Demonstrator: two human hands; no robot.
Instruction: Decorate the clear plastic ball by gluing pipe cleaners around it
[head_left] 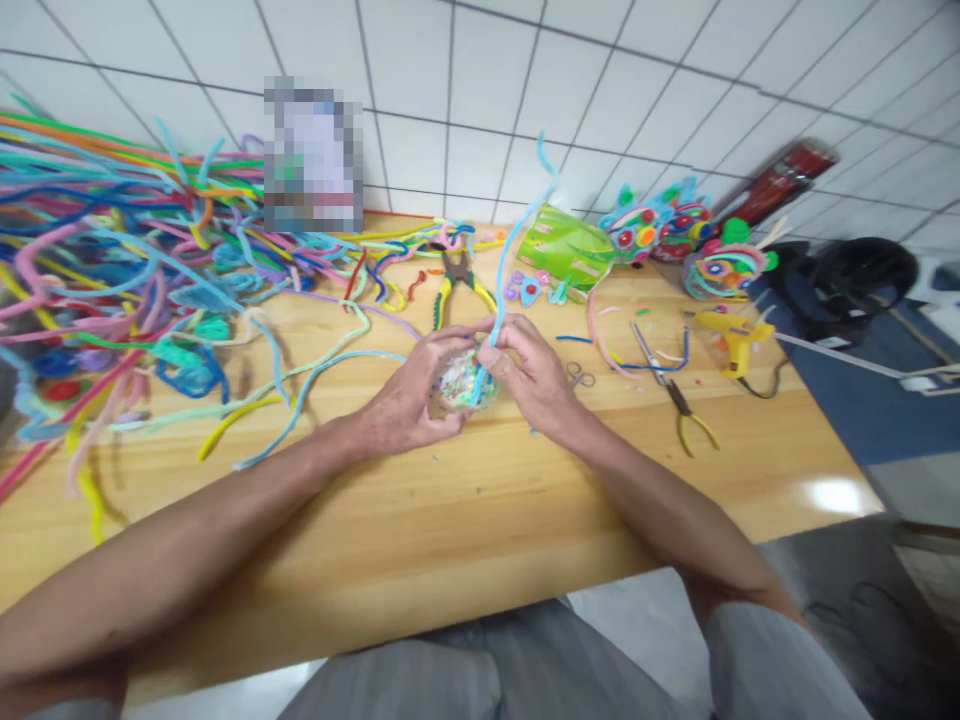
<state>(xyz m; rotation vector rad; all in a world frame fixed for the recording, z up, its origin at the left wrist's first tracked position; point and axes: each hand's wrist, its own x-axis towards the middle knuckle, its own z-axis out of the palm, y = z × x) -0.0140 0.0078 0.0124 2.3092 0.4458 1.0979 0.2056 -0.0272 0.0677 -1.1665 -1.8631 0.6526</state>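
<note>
"While the left hand (416, 400) curves round that speckled round piece (454, 388), what does the right one do?"

"The right hand (534, 375) is pinched narrow, thumb and fingers holding a light-blue fuzzy stem (512, 245) near its lower end. The left hand's thumb and fingers spread moderately, cupping the piece from its own side."

"So which relation matters most?"

"How the stem meets the piece. The piece sits between the hands, just to the left of the right thumb, and the stem's lower end lies against its right part. Whether it is fixed there or merely resting, nobody could tell from this view."

"And its long axis?"

"It rises from the right thumb, away from the body and leaning rightward, with a bend near the free tip. The right hand is the nearer one, already touching it; the left is just beside the lower end."

"Is there any writing to read?"

"None legible. Beyond the right hand, a green packet (566, 250) bears small pale and red marks, too blurred to make out. Far beyond the left hand, a pixelated patch (313, 155) hides whatever is printed there. The dark red cylinder (780, 180), well off to the right hand's far right, shows no readable label either."

"And just past the fingertips?"

"Pliers (457, 273) with yellow-and-dark handles, spread apart, pointing away from the hands."
</note>
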